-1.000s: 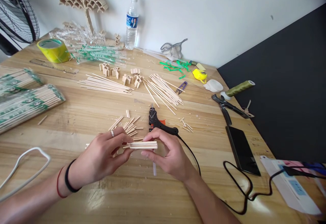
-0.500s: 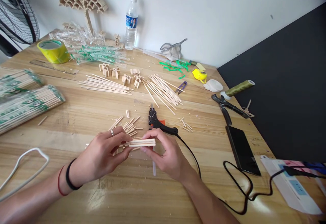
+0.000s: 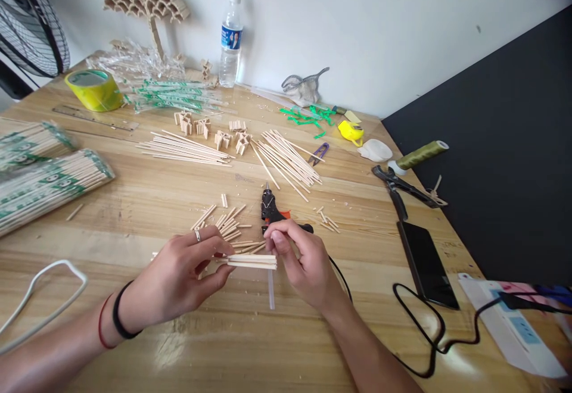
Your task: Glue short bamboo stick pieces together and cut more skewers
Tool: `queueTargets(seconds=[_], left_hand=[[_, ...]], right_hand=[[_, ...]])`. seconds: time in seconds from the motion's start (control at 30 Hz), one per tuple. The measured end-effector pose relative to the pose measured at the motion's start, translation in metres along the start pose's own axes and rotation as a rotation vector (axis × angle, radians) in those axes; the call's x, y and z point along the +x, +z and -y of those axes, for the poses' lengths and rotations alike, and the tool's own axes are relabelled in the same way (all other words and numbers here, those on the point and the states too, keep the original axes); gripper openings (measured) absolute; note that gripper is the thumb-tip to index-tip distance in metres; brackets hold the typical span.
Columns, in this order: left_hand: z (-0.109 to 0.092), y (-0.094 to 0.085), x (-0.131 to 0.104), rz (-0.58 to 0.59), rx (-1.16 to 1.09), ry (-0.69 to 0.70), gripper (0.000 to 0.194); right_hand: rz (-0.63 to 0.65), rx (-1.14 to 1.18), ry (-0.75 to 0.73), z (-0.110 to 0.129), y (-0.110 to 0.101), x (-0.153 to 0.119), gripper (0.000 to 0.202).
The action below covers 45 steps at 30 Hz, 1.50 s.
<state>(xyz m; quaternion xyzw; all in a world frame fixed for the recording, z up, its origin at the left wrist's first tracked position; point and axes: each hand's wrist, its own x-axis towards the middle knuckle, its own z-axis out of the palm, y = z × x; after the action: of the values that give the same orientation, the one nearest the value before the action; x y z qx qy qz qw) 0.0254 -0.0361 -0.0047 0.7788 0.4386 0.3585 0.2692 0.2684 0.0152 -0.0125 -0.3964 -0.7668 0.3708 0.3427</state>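
Moved off the short wooden sticks [image 3: 252, 261] since a moment ago, the right hand [image 3: 308, 265] curls just beside their right end; whether it grips anything is unclear. The left hand [image 3: 179, 268] pinches their left end, nearer than the black glue gun [image 3: 269, 203].
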Motion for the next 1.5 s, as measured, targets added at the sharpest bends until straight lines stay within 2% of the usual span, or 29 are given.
queueTargets(seconds=[0.2, 0.77, 1.3, 1.5], left_hand=[[0.0009, 0.0004, -0.0001, -0.004, 0.007, -0.002, 0.009], [0.0019, 0.0008, -0.0008, 0.003, -0.007, -0.017, 0.008], [0.0, 0.0008, -0.0005, 0.001, 0.0, -0.029, 0.009], [-0.0003, 0.0006, 0.0005, 0.003, 0.0, -0.032, 0.009]], right_hand=[[-0.026, 0.082, 0.068, -0.003, 0.0025, -0.0028, 0.038], [-0.103, 0.361, 0.095, -0.0053, 0.0071, -0.0024, 0.027], [-0.098, 0.344, 0.07, -0.0015, 0.006, -0.0019, 0.023], [-0.074, 0.317, 0.12, -0.0035, 0.0043, -0.0045, 0.028]])
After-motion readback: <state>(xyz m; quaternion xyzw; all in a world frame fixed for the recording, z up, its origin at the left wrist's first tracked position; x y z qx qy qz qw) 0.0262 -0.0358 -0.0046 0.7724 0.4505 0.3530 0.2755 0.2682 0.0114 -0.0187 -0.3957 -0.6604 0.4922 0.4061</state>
